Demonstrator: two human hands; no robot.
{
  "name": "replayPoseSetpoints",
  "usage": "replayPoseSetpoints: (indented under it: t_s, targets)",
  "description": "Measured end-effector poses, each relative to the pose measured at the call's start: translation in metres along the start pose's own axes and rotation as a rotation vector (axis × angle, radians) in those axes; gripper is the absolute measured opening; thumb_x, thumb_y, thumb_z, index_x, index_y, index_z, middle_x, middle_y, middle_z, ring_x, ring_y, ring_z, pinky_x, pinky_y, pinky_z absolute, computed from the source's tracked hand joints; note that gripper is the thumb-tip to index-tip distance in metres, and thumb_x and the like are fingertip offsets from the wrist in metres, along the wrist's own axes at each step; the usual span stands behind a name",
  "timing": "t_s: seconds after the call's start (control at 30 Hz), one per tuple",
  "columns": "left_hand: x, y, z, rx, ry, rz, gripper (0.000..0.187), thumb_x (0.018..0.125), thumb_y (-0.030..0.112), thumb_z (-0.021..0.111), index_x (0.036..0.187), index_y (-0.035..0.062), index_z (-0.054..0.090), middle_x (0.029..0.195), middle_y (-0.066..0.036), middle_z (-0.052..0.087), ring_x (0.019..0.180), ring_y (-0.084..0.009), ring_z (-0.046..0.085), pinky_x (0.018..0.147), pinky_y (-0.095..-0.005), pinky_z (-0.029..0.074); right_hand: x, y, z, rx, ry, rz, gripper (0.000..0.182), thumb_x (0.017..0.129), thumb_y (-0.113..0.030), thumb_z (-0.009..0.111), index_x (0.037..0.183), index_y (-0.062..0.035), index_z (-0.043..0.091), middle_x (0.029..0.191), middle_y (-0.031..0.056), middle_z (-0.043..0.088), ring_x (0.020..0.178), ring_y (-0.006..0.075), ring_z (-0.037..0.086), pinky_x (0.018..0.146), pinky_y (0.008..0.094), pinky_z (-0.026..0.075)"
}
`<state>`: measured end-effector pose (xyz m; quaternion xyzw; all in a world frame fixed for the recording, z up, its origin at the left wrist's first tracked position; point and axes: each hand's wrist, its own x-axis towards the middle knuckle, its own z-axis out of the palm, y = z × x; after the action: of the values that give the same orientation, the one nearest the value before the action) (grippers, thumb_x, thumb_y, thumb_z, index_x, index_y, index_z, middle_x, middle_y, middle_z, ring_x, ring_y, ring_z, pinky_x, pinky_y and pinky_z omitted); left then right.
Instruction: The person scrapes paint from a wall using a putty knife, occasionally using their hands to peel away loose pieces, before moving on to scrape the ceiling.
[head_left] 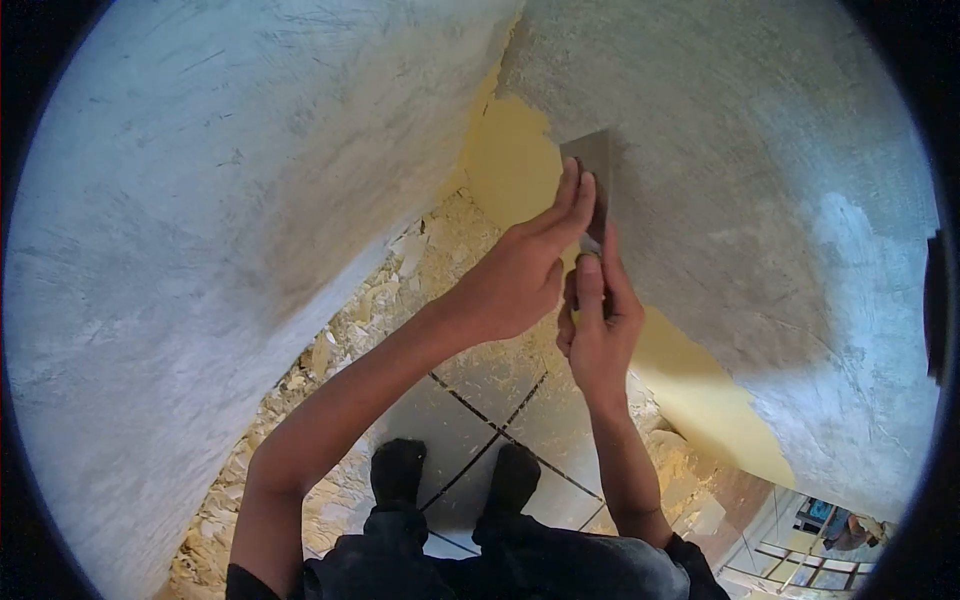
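Note:
My right hand (605, 340) is wrapped round the handle of a scraper (597, 148), thumb along the handle. The wide metal blade lies against the grey right-hand wall (720, 210), beside a bare yellow patch (515, 160) near the corner. My left hand (515, 275) rests its outstretched fingertips on the blade, pressing from the left side. Its fingers are straight and not wrapped round anything. Part of the handle is hidden by my right hand's fingers.
Pale flakes and chips (375, 300) are heaped along the left wall (220, 180) and strewn over the tiled floor (460, 430). Another yellow strip (700, 385) runs low on the right wall. My dark-covered feet (400, 470) stand on the tiles. Several objects lie far right.

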<state>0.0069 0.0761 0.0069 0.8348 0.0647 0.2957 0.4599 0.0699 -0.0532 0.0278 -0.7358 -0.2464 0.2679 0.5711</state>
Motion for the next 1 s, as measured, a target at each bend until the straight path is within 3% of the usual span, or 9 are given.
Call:
replayPoseSetpoints:
  t_s: [0.2, 0.23, 0.3, 0.37, 0.57, 0.7, 0.77, 0.87, 1.0]
  targets:
    - [-0.004, 0.008, 0.006, -0.052, 0.086, -0.055, 0.065, 0.083, -0.006, 0.043, 0.144, -0.0105, 0.021, 0.149, -0.038, 0.015, 0.138, -0.0496, 0.020, 0.115, -0.0444, 0.024, 0.006, 0.009, 0.013, -0.064, 0.034, -0.222, 0.044, 0.101, -0.018, 0.049, 0.144, -0.0103, 0.043, 0.084, 0.0013, 0.062, 0.057, 0.0045, 0.044, 0.050, 0.0207, 0.039]
    - [-0.002, 0.010, 0.004, -0.017, 0.029, -0.046, 0.071, 0.080, -0.010, 0.040, 0.148, -0.0052, 0.018, 0.152, -0.032, 0.014, 0.141, -0.0437, 0.019, 0.116, -0.0410, 0.022, -0.004, 0.001, 0.004, 0.002, -0.001, -0.047, 0.044, 0.101, -0.016, 0.049, 0.144, -0.0089, 0.043, 0.086, 0.0013, 0.062, 0.061, 0.0048, 0.045, 0.054, 0.0211, 0.041]
    - [0.000, 0.006, 0.005, 0.012, -0.016, -0.052, 0.078, 0.077, -0.014, 0.037, 0.151, 0.0000, 0.015, 0.155, -0.026, 0.014, 0.144, -0.0377, 0.017, 0.117, -0.0377, 0.020, 0.017, -0.007, 0.008, -0.021, 0.004, -0.051, 0.044, 0.101, -0.016, 0.050, 0.144, -0.0082, 0.043, 0.089, 0.0014, 0.062, 0.062, 0.0049, 0.045, 0.055, 0.0212, 0.041]
    - [0.005, -0.006, 0.011, 0.047, 0.127, -0.032, 0.077, 0.077, -0.013, 0.037, 0.150, -0.0010, 0.016, 0.155, -0.027, 0.015, 0.144, -0.0367, 0.017, 0.117, -0.0375, 0.019, 0.022, 0.007, 0.015, -0.011, 0.030, -0.138, 0.044, 0.101, -0.016, 0.049, 0.143, -0.0061, 0.044, 0.091, 0.0018, 0.061, 0.066, 0.0054, 0.046, 0.058, 0.0217, 0.042]
    - [0.006, 0.006, 0.007, 0.002, 0.094, -0.061, 0.066, 0.083, -0.008, 0.041, 0.145, -0.0087, 0.021, 0.150, -0.035, 0.018, 0.141, -0.0445, 0.019, 0.115, -0.0434, 0.024, 0.017, -0.011, 0.009, -0.107, 0.008, -0.138, 0.044, 0.100, -0.014, 0.050, 0.142, -0.0030, 0.044, 0.110, 0.0065, 0.065, 0.070, 0.0068, 0.048, 0.062, 0.0226, 0.044]
    - [-0.003, 0.008, 0.001, -0.042, 0.079, -0.087, 0.066, 0.083, -0.008, 0.041, 0.145, -0.0087, 0.020, 0.151, -0.033, 0.018, 0.142, -0.0428, 0.018, 0.114, -0.0430, 0.027, 0.012, 0.001, 0.014, 0.010, -0.018, -0.161, 0.044, 0.100, -0.013, 0.050, 0.142, -0.0048, 0.044, 0.111, 0.0063, 0.066, 0.066, 0.0066, 0.047, 0.058, 0.0228, 0.043]
    - [-0.004, 0.010, 0.003, 0.083, 0.034, -0.031, 0.079, 0.075, -0.013, 0.039, 0.150, -0.0031, 0.017, 0.155, -0.025, 0.019, 0.145, -0.0341, 0.018, 0.118, -0.0363, 0.015, 0.004, 0.002, 0.008, -0.052, 0.035, -0.119, 0.043, 0.100, -0.012, 0.049, 0.143, -0.0055, 0.044, 0.109, 0.0062, 0.066, 0.064, 0.0065, 0.046, 0.058, 0.0230, 0.043]
    - [0.015, 0.004, 0.000, -0.024, 0.106, -0.131, 0.077, 0.076, -0.012, 0.039, 0.150, -0.0030, 0.017, 0.155, -0.026, 0.020, 0.145, -0.0346, 0.019, 0.118, -0.0370, 0.014, 0.028, -0.005, 0.020, 0.020, 0.007, -0.152, 0.043, 0.100, -0.012, 0.048, 0.143, -0.0068, 0.044, 0.110, 0.0067, 0.066, 0.065, 0.0062, 0.047, 0.058, 0.0226, 0.044]
    - [0.002, 0.003, 0.000, -0.120, 0.128, -0.038, 0.076, 0.078, -0.012, 0.038, 0.150, -0.0020, 0.018, 0.155, -0.025, 0.021, 0.145, -0.0335, 0.020, 0.118, -0.0369, 0.015, 0.011, -0.001, 0.015, -0.072, -0.012, -0.221, 0.043, 0.101, -0.014, 0.048, 0.143, -0.0088, 0.044, 0.113, 0.0078, 0.066, 0.064, 0.0060, 0.046, 0.056, 0.0230, 0.042]
